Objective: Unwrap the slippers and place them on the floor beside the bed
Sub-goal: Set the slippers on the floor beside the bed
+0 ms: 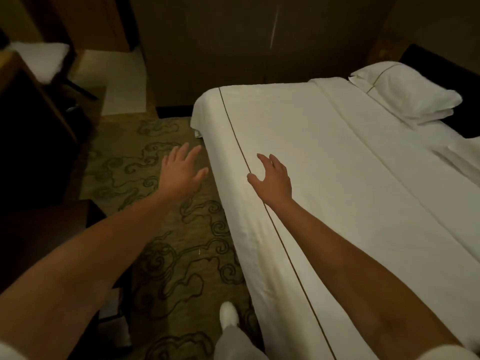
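Note:
No slippers or wrapping show in the head view. My left hand (181, 170) is stretched out over the patterned carpet (166, 242), fingers spread, holding nothing. My right hand (272, 178) hovers over the near edge of the white bed (337, 165), fingers apart and empty, close to the dark piping line on the cover. Both forearms reach forward from the bottom of the frame.
A white pillow (405, 92) lies at the head of the bed on the right. Dark wooden furniture (31, 131) stands on the left, with a white cushioned chair (41, 58) behind it. My foot in a white shoe (228, 314) is on the carpet beside the bed.

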